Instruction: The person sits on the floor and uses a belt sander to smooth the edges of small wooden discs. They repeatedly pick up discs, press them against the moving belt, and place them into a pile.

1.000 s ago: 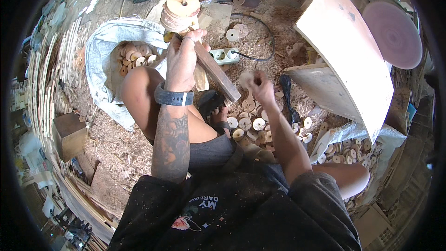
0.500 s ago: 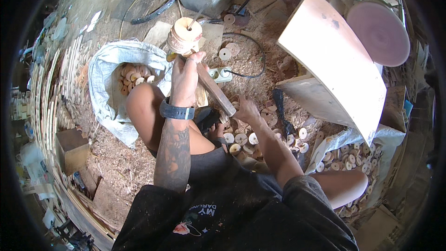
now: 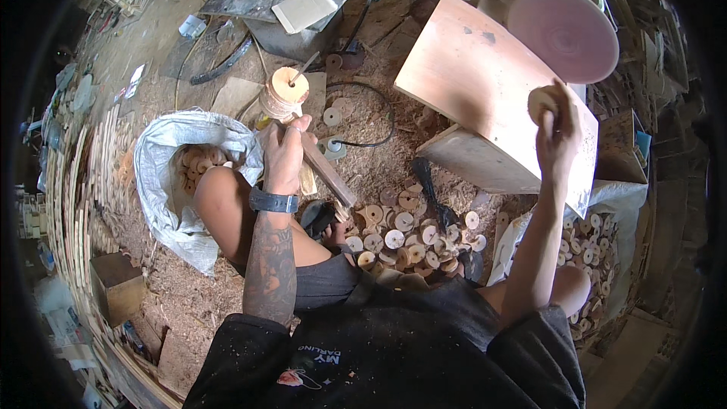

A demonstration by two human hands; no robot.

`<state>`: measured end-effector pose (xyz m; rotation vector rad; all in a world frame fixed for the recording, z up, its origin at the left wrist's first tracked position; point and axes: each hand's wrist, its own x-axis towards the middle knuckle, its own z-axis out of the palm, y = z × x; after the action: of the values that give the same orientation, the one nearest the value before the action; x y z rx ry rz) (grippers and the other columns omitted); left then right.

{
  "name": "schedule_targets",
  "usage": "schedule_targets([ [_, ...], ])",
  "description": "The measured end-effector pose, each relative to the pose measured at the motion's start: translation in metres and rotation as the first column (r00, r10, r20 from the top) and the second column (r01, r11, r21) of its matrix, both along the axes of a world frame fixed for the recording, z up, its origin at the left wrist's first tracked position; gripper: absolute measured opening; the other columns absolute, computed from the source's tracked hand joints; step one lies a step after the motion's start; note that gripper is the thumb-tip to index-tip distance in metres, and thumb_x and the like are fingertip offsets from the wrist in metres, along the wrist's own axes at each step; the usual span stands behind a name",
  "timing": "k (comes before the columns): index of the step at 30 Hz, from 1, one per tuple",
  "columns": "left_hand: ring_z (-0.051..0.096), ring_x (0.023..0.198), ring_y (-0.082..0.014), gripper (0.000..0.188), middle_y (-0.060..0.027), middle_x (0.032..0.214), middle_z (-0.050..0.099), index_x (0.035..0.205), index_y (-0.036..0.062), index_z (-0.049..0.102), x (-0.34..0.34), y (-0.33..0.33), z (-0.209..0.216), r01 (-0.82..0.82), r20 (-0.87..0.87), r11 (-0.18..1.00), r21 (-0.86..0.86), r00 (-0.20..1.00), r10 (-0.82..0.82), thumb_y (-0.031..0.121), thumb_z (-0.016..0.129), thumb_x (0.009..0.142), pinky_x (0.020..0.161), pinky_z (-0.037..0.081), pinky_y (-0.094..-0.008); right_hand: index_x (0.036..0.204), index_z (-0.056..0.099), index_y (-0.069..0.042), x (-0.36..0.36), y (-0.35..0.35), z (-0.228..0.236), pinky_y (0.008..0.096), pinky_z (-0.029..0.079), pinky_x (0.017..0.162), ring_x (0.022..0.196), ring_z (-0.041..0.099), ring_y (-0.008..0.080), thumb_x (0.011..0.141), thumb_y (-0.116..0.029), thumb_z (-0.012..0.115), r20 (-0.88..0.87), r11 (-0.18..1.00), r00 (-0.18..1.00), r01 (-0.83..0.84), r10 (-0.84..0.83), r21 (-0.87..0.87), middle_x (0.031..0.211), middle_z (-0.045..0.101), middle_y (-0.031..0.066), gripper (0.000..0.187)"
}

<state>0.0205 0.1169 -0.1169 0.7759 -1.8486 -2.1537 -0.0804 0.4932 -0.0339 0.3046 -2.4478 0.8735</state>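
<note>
My left hand (image 3: 284, 157) is closed around a brown wooden bar (image 3: 327, 173), which slants down toward the middle. Just beyond that hand is a stack of round pale wooden discs (image 3: 286, 91), and a thin rod pokes out of the top disc's hole. Off to the right, my right hand (image 3: 559, 132) grips a wooden disc (image 3: 541, 104) over a slanted wooden board (image 3: 485, 68). A large round pinkish sanding disc (image 3: 564, 34) stands just past the board. The right fingers are slightly blurred.
A white woven sack (image 3: 155, 174) with discs in it stands by my left knee. Loose discs (image 3: 404, 221) lie between my legs, and more fill another sack (image 3: 598, 246) at the right. A power strip (image 3: 332, 149) and black cable lie on the shavings.
My right hand has swung from the wooden bar's lower end to the right and up over the board, now with a disc in it. My left hand keeps its grip. The view has shifted right.
</note>
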Motion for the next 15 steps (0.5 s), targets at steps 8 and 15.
schedule_targets([
  [8, 0.058, 0.073, -0.0149, 0.026, -0.009, 0.104, 0.065, 0.111, 0.0017, 0.055, -0.001, 0.011, -0.001, 0.019, -0.03, 1.0, -0.012, 0.999, -0.019, 0.019, 0.057, 0.091, 0.068, 0.05, -0.029, 0.121, 0.057, -0.009, -0.031, 0.018, -0.063, 0.0485, 0.043, 0.097, 0.114, 0.047, 0.038, 0.083, -0.017, 0.061, 0.019, 0.961, 0.994, 0.103, -0.111, 0.256, 0.118, 0.05, 0.0191, 0.039],
  [15, 0.056, 0.072, -0.0111, 0.023, -0.0043, 0.093, 0.061, 0.106, 0.0007, 0.058, -0.004, 0.052, 0.014, 0.198, -0.086, 0.969, -0.148, 0.973, -0.212, 0.018, 0.06, 0.092, 0.065, 0.048, -0.0276, 0.128, 0.044, -0.004, -0.028, 0.032, -0.056, 0.0505, 0.042, 0.095, 0.114, 0.042, 0.0403, 0.08, -0.012, 0.062, 0.16, 0.96, 0.987, -0.034, -0.012, 0.278, 0.113, 0.056, 0.021, 0.052],
])
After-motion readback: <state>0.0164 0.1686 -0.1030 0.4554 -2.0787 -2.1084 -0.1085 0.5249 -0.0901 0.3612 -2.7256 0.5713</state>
